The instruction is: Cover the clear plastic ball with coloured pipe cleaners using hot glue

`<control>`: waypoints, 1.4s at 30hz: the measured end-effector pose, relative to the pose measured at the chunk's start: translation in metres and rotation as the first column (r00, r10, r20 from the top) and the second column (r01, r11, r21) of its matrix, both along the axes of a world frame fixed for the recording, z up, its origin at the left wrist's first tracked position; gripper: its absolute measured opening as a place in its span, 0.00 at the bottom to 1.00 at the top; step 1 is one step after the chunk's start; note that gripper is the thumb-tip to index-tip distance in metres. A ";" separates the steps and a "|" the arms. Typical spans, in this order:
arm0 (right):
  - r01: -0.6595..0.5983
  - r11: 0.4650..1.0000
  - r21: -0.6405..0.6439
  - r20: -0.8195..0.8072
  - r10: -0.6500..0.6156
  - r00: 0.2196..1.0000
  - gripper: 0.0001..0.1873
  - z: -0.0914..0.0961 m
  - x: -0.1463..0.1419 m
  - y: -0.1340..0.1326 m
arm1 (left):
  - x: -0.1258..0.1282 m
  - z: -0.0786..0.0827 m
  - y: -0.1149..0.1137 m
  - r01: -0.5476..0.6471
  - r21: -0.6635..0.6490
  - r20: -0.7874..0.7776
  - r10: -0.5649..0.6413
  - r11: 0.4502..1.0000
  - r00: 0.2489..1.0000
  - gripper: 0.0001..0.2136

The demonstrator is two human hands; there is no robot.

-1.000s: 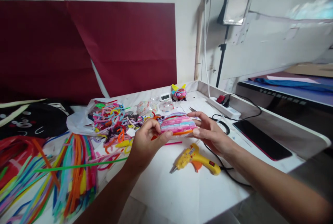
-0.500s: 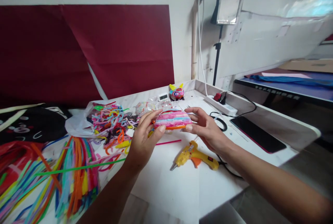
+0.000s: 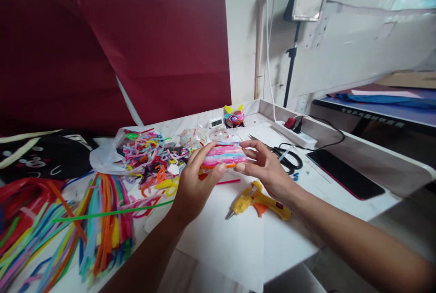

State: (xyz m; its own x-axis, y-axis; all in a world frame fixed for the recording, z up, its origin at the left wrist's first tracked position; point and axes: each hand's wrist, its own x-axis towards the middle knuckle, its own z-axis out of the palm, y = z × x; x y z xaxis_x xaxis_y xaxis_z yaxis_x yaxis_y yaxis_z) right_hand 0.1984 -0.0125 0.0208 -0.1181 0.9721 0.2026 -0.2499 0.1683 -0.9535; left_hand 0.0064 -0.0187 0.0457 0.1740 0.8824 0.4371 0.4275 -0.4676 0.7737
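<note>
Between both hands, above the white table, is a small block (image 3: 225, 156) covered in pink, light blue and orange pipe-cleaner stripes. My left hand (image 3: 200, 175) grips its left end, thumb at the front lower edge and fingers behind. At the right end, my right hand (image 3: 264, 163) pinches it the same way. Below the right hand lies a yellow glue gun (image 3: 257, 202), its nozzle pointing left. A pink pipe cleaner (image 3: 229, 181) rests on the table beneath the block. Yellow scissors handles (image 3: 173, 186) show beside my left hand.
Bundled pipe cleaners (image 3: 105, 225) cover the left front, with a pile of cut pieces (image 3: 146, 152) in a plastic bag behind. A colourful craft head (image 3: 234, 116) and a small digital clock (image 3: 215, 123) stand at the back. A phone (image 3: 345, 175) and power strip (image 3: 296, 135) lie right.
The block has tipped a little in my hands, and both hands keep their hold on it. The whole view has shifted slightly, with the table things appearing further right.
</note>
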 end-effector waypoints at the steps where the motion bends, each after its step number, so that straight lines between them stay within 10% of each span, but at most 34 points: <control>1: 0.008 1.000 -0.009 0.014 -0.008 1.000 0.32 0.001 -0.001 -0.001 | 0.000 0.000 0.000 -0.010 0.007 -0.009 0.010 1.000 1.000 0.25; 42: 0.027 0.999 -0.041 0.162 -0.020 0.987 0.24 -0.003 0.002 -0.012 | 0.007 -0.008 0.000 -0.006 -0.135 -0.071 -0.004 0.991 0.997 0.23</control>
State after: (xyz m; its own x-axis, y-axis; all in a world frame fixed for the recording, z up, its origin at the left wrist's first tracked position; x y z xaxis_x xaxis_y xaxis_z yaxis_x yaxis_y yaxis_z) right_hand 0.2002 -0.0243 0.0178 -0.1229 0.9823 0.1411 -0.0885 0.1308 -0.9875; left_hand 0.0130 -0.0183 0.0378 0.1997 0.9326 0.3008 0.4840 -0.3608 0.7972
